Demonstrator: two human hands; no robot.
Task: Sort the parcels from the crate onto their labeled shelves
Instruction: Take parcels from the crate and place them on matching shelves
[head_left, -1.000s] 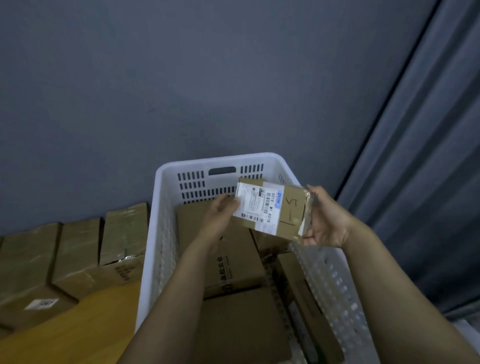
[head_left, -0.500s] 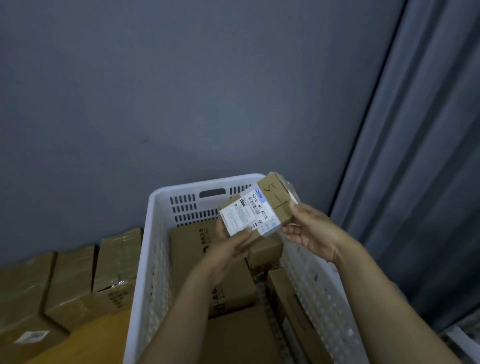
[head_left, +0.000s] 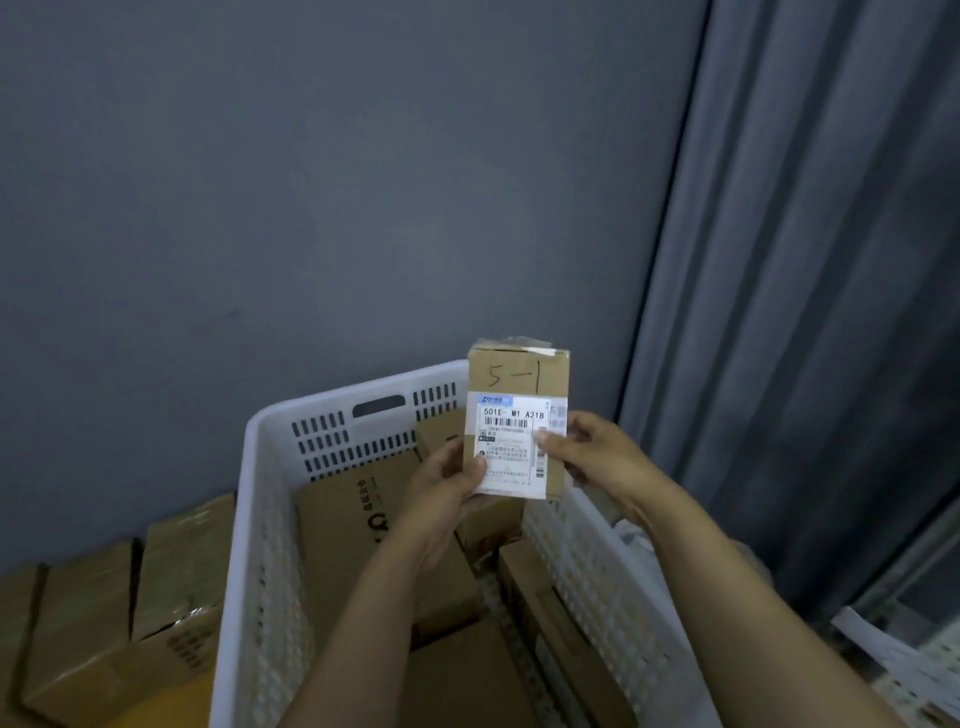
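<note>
Above the white crate (head_left: 270, 431), I am gripping the small "5-1" parcel (head_left: 517, 415) with my left hand (head_left: 447, 488) and right hand (head_left: 597, 452), reading its label; shelving it likely comes next.

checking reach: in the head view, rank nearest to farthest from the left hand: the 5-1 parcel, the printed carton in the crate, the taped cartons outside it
1. 5-1 parcel, gripped by the left hand, over the white crate.
2. printed carton, inside the crate, just left of the hand.
3. taped cartons, outside the crate, far lower left.

Forearms (head_left: 363, 623) are bare, likewise left hand (head_left: 444, 491) and right hand (head_left: 597, 457).
</note>
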